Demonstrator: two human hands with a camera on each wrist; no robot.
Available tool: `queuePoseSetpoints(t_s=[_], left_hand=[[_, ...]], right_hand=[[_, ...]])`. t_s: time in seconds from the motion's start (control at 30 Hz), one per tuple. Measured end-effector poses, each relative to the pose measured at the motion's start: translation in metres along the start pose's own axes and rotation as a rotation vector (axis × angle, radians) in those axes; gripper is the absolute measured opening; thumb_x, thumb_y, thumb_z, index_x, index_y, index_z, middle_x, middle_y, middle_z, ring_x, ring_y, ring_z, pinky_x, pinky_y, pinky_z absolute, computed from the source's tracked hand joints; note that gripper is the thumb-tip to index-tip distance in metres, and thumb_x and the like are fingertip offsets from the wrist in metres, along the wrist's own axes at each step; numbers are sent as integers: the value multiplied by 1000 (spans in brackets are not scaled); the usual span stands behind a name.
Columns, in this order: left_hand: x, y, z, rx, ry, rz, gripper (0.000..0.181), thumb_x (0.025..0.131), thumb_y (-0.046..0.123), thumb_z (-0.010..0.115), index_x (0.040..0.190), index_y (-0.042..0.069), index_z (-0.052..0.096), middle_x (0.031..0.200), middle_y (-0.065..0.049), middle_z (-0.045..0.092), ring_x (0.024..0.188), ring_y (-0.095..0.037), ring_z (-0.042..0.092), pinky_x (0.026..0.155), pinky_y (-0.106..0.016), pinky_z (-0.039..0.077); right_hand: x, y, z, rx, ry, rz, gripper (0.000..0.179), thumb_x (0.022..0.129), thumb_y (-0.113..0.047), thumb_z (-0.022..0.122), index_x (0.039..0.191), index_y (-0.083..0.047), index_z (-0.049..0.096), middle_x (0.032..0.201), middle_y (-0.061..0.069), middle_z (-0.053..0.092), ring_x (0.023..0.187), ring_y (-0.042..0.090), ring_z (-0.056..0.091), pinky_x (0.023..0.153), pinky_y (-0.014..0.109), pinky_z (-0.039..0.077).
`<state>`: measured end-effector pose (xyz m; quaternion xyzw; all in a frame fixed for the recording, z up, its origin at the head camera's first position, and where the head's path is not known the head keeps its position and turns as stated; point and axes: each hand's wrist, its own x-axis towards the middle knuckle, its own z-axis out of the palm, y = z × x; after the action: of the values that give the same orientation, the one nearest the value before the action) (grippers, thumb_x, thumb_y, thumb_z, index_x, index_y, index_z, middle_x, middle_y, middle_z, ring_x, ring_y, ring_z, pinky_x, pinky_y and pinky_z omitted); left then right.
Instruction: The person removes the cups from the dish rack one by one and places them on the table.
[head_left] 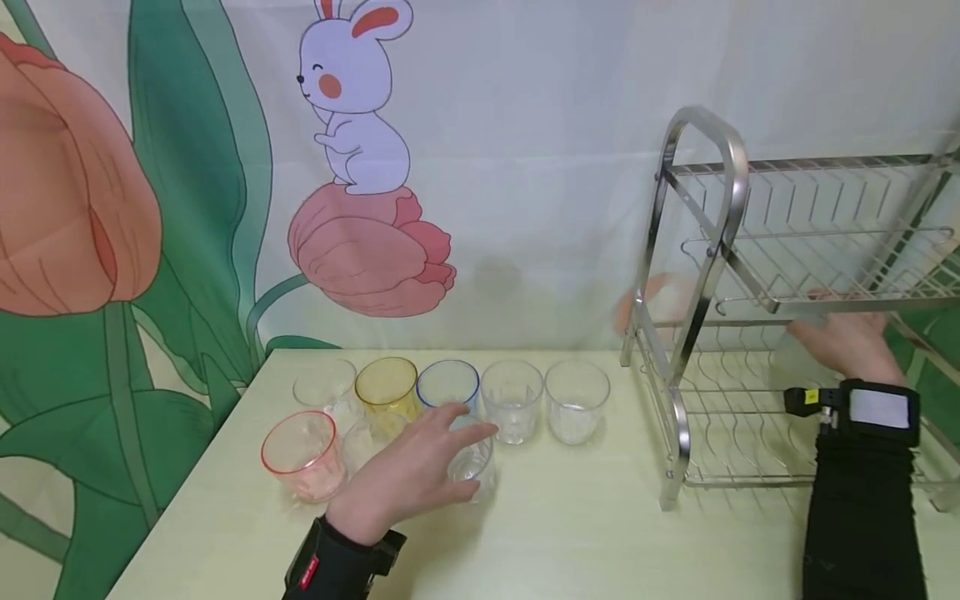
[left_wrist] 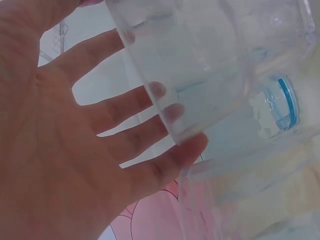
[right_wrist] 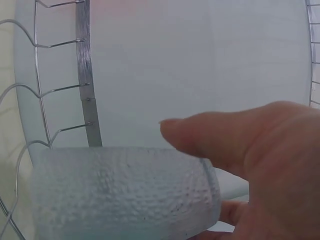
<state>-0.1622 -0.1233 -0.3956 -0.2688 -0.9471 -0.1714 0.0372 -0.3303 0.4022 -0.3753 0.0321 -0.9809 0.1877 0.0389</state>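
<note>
My left hand [head_left: 412,479] is over the front row of glasses, its fingers spread and fairly straight around the rim of a clear glass [head_left: 471,467]. In the left wrist view, the fingertips show through that glass's wall. My right hand [head_left: 855,346] reaches into the lower tier of the metal dish rack [head_left: 723,208]. There it holds a clear glass with a pebbled surface [right_wrist: 125,192], thumb along one side and the other fingers partly hidden behind it. Left of my left hand stand a red-rimmed glass [head_left: 303,458] and another clear glass, partly covered.
A back row holds a yellow glass [head_left: 386,392], a blue-rimmed glass [head_left: 447,383] and several clear glasses [head_left: 577,400]. The rack's upper tier [head_left: 832,250] overhangs my right hand. Behind the pale table [head_left: 570,533] hangs a printed cloth [head_left: 525,167].
</note>
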Motion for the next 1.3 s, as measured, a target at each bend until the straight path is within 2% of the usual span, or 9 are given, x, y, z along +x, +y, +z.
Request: queuePoseSetpoints(t_s=[0.17, 0.4, 0.53, 0.67, 0.9, 0.93, 1.1, 1.2, 1.3], left_hand=[[0, 1, 3, 34, 9, -14, 50, 86, 28, 71, 134, 22, 60, 138, -14, 45, 124, -31, 45, 101, -48, 40], [1, 4, 4, 74, -4, -48, 48, 88, 30, 67, 135, 22, 60, 139, -16, 45, 129, -33, 43, 102, -50, 39], [1, 6, 3, 80, -8, -60, 48, 88, 30, 67, 135, 23, 59, 139, -16, 45, 128, -33, 43, 102, -51, 38], [0, 7, 3, 92, -9, -69, 48, 89, 31, 67, 135, 23, 59, 139, -15, 45, 129, -32, 42, 102, -53, 38], [0, 8, 3, 110, -11, -70, 47, 90, 32, 67, 136, 23, 59, 140, -14, 44, 130, -32, 41, 101, -56, 38], [0, 8, 2, 110, -11, -69, 47, 90, 32, 67, 136, 23, 58, 140, -14, 44, 131, -31, 40, 101, -56, 37], [2, 10, 1, 125, -13, -57, 50, 89, 32, 70, 136, 23, 58, 142, -12, 42, 133, -29, 37, 103, -57, 35], [3, 11, 0, 132, -26, -60, 56, 87, 38, 74, 138, 23, 57, 143, -12, 41, 135, -29, 35, 104, -58, 34], [6, 13, -1, 131, -44, -77, 63, 85, 45, 76, 140, 24, 55, 146, -11, 39, 139, -30, 30, 105, -59, 31]], right_hand=[[-1, -1, -2, -73, -24, 38, 73, 106, -43, 31, 124, 27, 41, 128, 48, 31, 124, 66, 14, 106, 69, 3], [1, -5, 0, -82, -52, 142, 73, 106, -41, 32, 119, 30, 42, 125, 48, 31, 119, 64, 22, 100, 67, 23], [1, -5, 0, -68, -51, 148, 73, 105, -41, 33, 121, 30, 41, 126, 48, 30, 117, 63, 27, 96, 67, 29], [-1, -5, -1, -69, -49, 141, 73, 105, -42, 33, 122, 29, 40, 122, 47, 34, 108, 57, 40, 87, 63, 38], [-4, -7, -5, -74, -17, 125, 66, 105, -37, 40, 126, 26, 39, 115, 43, 43, 92, 48, 50, 78, 56, 44], [-4, -7, -5, -80, -11, 119, 63, 105, -36, 40, 122, 25, 45, 106, 40, 47, 86, 44, 51, 75, 55, 44], [-6, -6, -7, -107, 8, 137, 61, 105, -38, 41, 98, 20, 57, 94, 36, 51, 87, 48, 50, 84, 58, 40], [-8, -7, -8, -127, 9, 170, 60, 105, -39, 40, 76, 11, 57, 82, 29, 50, 87, 46, 48, 88, 59, 37], [-11, -8, -11, -131, 15, 192, 61, 105, -40, 40, 70, 7, 54, 75, 21, 45, 80, 40, 46, 83, 56, 38]])
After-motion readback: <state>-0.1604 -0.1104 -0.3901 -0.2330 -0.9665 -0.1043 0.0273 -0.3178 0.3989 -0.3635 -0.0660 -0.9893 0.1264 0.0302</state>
